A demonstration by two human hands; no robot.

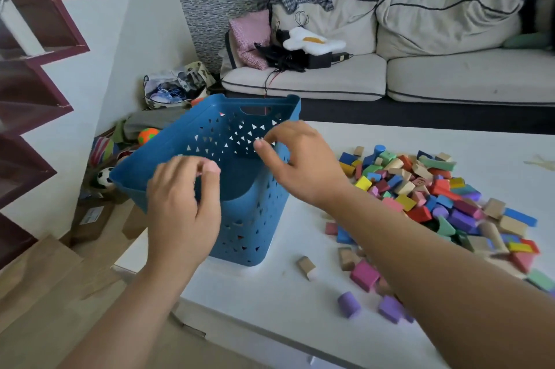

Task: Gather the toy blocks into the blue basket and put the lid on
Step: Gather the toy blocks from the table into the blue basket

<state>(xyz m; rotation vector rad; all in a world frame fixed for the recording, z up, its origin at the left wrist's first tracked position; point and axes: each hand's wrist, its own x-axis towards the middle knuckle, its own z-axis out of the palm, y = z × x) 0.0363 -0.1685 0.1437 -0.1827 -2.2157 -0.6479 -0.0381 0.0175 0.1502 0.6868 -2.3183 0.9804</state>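
Note:
The blue basket (250, 230), pierced with small triangles, stands tilted at the left edge of the white table (270, 308); nothing shows inside it. My left hand (183, 209) grips its near rim with curled fingers. My right hand (300, 164) pinches the right rim between thumb and fingers. A big pile of coloured toy blocks (435, 197) lies on the table to the right of the basket, partly hidden by my right forearm. A tan block (306, 268), a pink block (365, 275) and a purple cylinder (348, 304) lie loose nearer to me. A pale edge shows under the basket's base. No lid is plainly visible.
A cream sofa (420, 74) with cushions and clutter runs behind the table. On the floor to the left lie balls (147, 135), a bag (174, 89) and cardboard boxes (90, 218). A dark red shelf (36, 83) stands at the far left.

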